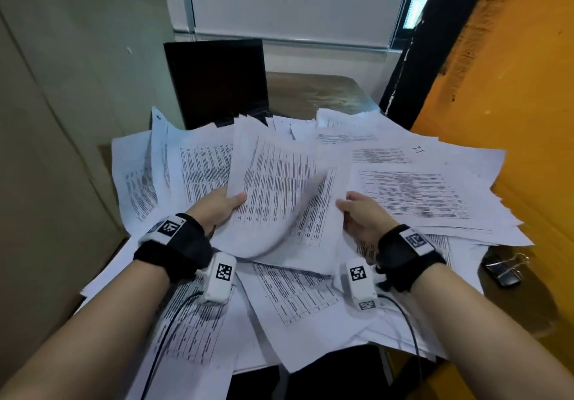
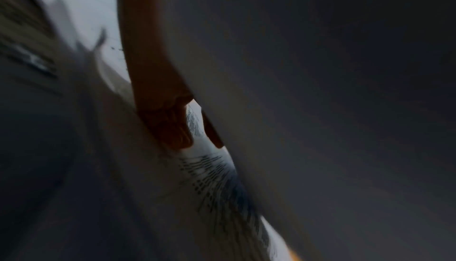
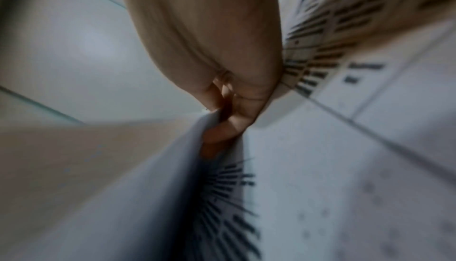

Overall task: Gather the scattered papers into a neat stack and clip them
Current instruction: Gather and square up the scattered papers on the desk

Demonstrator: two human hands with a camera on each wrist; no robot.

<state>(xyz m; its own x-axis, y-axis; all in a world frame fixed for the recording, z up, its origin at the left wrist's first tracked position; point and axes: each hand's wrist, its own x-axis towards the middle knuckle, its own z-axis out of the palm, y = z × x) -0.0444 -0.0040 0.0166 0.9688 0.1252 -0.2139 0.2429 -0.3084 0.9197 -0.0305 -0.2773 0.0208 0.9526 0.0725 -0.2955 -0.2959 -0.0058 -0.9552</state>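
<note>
A small sheaf of printed sheets (image 1: 273,182) is held raised over the scattered papers (image 1: 419,194) covering the wooden table (image 1: 313,92). The left hand (image 1: 217,207) grips its left edge, thumb on top; the right hand (image 1: 363,216) pinches the edge of a sheet at its right side. The sheaf's lower corner droops, so it is best squared by tapping one edge down before more sheets are added. The binder clip (image 1: 504,267) lies at the table's right edge, just beside an orange surface (image 1: 512,104). Room is tight: a wall (image 1: 62,120) on the left, a black panel (image 1: 217,82) behind, sheets overhanging the near edge.
</note>
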